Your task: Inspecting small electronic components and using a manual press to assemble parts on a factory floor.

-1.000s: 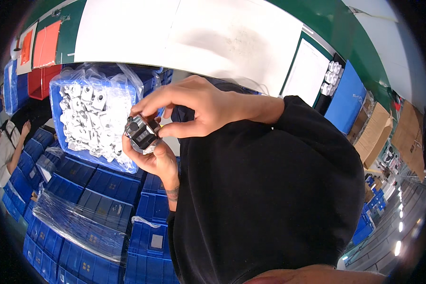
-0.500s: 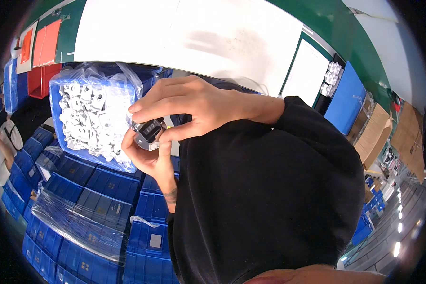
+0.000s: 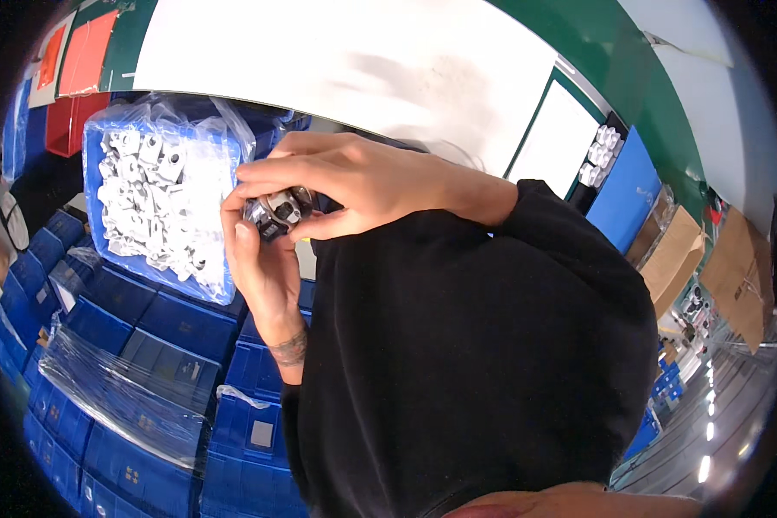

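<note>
Both my hands hold one small part [image 3: 272, 216], black and silver-grey with a rounded body; its exact kind is not clear. My left hand [image 3: 263, 268] grips it from below and the left, thumb along its near side. My right hand [image 3: 367, 181] reaches over from the right, its fingers closed across the top and its thumb underneath. Part of the piece is hidden by the fingers. Just left of my hands stands a blue bin [image 3: 95, 203], lined with clear plastic and filled with many white moulded parts [image 3: 151, 207].
Rows of closed blue crates [image 3: 186, 324] stand below the bin, some in stretch wrap [image 3: 116, 393]. A white worktop [image 3: 319, 52] runs along the far side. To the right are white parts [image 3: 600, 155], a blue panel [image 3: 626, 190] and cardboard [image 3: 678, 263]. A red bin [image 3: 76, 125] is far left.
The held part has been turned, so a light-coloured feature on it now faces up. My left hand has shifted its grip, with its thumb moved to the left side of the part.
</note>
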Demonstrator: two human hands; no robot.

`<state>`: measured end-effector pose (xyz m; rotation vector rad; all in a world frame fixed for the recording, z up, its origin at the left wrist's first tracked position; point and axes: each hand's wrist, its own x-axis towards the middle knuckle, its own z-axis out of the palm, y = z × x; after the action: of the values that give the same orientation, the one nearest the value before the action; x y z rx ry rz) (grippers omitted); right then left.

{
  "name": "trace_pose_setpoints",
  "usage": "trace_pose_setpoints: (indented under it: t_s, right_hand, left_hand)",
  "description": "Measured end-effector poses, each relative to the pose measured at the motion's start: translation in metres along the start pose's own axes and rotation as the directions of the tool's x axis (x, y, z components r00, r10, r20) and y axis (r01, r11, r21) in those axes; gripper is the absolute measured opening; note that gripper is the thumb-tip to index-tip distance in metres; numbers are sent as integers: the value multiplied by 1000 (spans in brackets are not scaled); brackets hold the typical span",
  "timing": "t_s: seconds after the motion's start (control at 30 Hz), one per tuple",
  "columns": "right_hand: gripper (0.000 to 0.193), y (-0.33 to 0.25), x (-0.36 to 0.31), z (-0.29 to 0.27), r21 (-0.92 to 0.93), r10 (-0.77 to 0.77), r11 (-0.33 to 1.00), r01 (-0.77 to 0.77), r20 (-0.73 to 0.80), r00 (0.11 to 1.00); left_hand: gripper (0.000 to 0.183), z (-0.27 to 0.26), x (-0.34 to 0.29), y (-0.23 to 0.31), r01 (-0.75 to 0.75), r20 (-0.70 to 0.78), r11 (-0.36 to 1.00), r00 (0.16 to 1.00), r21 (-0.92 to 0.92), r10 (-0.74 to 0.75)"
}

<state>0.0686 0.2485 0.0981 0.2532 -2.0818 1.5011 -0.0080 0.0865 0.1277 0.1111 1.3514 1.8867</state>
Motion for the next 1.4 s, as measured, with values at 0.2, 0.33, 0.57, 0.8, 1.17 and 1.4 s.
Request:
trace_pose_setpoints:
  t_s: [0.2, 0.33, 0.57, 0.8, 1.17, 1.4]
  right_hand:
    - [47, -1, -1, -8, 13, 45, 999, -43, -144, 989]
    - [21, 3, -3, -1, -6, 169, 985, -171, -116, 979]
    - [16, 0, -1, -3, 54, 236, 971, -234, -33, 971]
    - [17, 1, -1, -7, 83, 243, 967, -242, -5, 970]
    - [20, 5, 2, -7, 104, 139, 985, -136, -21, 990]
    - [16, -3, 3, -11, 171, 356, 918, -358, 45, 934]
  left_hand:
    - [38, 3, 4, 5, -9, -32, 998, 999, -55, 7]
    - [32, 7, 7, 3, -8, 16, 1000, 1000, 11, 8]
    - [29, 6, 6, 3, -11, 3, 1000, 1000, 12, 11]
    - [30, 6, 7, 3, 17, -9, 999, 1000, 33, -17]
    - [34, 2, 10, 5, 42, -15, 999, 999, 23, -42]
    - [34, 3, 9, 4, 58, -45, 998, 997, 24, -57]
